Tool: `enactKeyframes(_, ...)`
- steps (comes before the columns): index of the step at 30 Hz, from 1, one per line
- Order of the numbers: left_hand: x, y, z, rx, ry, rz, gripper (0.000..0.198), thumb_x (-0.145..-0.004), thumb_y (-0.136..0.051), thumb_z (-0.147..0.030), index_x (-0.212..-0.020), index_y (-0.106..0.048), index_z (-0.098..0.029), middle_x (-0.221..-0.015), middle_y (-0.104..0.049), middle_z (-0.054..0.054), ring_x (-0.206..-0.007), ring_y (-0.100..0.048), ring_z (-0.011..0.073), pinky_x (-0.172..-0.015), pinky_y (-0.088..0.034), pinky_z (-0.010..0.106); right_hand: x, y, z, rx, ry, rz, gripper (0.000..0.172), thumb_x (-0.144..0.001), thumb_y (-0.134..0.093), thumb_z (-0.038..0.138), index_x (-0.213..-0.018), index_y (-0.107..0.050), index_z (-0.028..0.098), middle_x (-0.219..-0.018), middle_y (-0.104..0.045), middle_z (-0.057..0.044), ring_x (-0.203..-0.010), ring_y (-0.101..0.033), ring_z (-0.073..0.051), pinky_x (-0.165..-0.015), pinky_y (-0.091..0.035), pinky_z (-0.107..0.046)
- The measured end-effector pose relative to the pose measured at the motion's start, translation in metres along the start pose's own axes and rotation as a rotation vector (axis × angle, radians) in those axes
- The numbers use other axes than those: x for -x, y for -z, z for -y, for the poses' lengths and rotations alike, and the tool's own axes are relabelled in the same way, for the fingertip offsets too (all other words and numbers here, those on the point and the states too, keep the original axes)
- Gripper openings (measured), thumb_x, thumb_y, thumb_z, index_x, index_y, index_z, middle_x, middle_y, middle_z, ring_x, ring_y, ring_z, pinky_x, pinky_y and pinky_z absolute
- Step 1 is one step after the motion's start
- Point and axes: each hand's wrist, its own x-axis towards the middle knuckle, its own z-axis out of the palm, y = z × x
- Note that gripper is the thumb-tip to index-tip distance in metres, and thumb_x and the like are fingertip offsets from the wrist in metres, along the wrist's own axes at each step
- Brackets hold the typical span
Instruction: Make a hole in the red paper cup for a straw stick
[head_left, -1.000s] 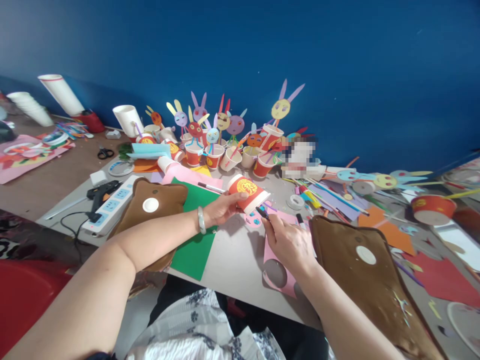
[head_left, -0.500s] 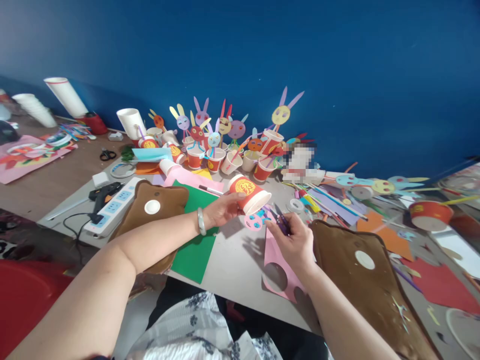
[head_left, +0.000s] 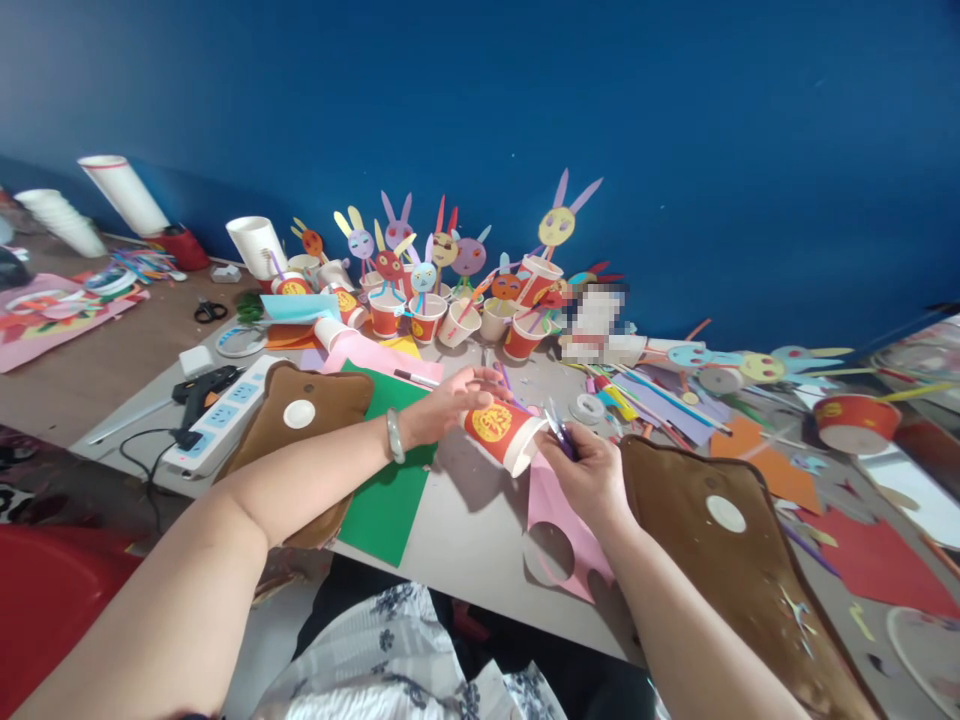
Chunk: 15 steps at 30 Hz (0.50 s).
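Note:
My left hand (head_left: pixel 459 400) grips a red paper cup (head_left: pixel 493 432) with a yellow emblem. The cup is on its side in the air, its white open rim turned right and slightly down. My right hand (head_left: pixel 592 470) is closed on a pair of scissors (head_left: pixel 561 432) with dark purple handles. Their blades are at the cup's rim; I cannot tell whether they touch or cut it. Below my right hand lies pink paper (head_left: pixel 566 550) with round holes cut in it. A green sheet (head_left: pixel 390 505) lies under my left wrist.
Paper-cup rabbits (head_left: pixel 424 285) stand along the blue wall. Brown cushions (head_left: pixel 694 560) lie on both sides. A power strip (head_left: pixel 217 420) and a glue gun (head_left: pixel 201 395) are at left. Straws (head_left: pixel 656 400) and orange paper (head_left: pixel 761 460) lie at right.
My left hand has lowered the cup and turned its rim toward the scissors. The fingers have shifted over its upper side. The pink paper face seen below the cup is now hidden.

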Motion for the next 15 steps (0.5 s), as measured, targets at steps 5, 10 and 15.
enactKeyframes(5,0.003,0.002,-0.021,-0.574,0.016,0.26,0.058,-0.055,-0.09,-0.039,-0.105,-0.069,-0.018,-0.108,-0.068,0.009,-0.101,-0.062,0.0226,-0.091,-0.046,0.034,0.001,-0.001,0.007,0.059,0.096,0.105,0.034,-0.082,-0.059,0.034,-0.056,-0.041,0.02,-0.052,-0.035,0.005,-0.051,-0.033,-0.009,-0.046,-0.027,-0.023)
enactKeyframes(10,0.009,-0.003,-0.01,-0.695,0.218,0.523,0.057,-0.053,-0.091,-0.036,-0.104,-0.069,-0.019,-0.095,-0.07,0.004,-0.086,-0.065,0.0219,-0.076,-0.05,0.031,0.005,-0.003,0.007,0.059,0.161,0.107,0.036,-0.083,-0.06,0.036,-0.056,-0.043,0.02,-0.052,-0.039,0.004,-0.051,-0.036,-0.01,-0.046,-0.029,-0.022)
enactKeyframes(15,0.008,-0.003,-0.005,-0.554,0.263,0.523,0.057,-0.057,-0.088,-0.035,-0.107,-0.067,-0.019,-0.096,-0.068,0.005,-0.086,-0.064,0.0214,-0.076,-0.051,0.032,0.004,-0.001,0.004,0.069,0.139,0.078,0.037,-0.085,-0.06,0.039,-0.058,-0.044,0.02,-0.054,-0.041,0.004,-0.052,-0.037,-0.01,-0.048,-0.031,-0.022)
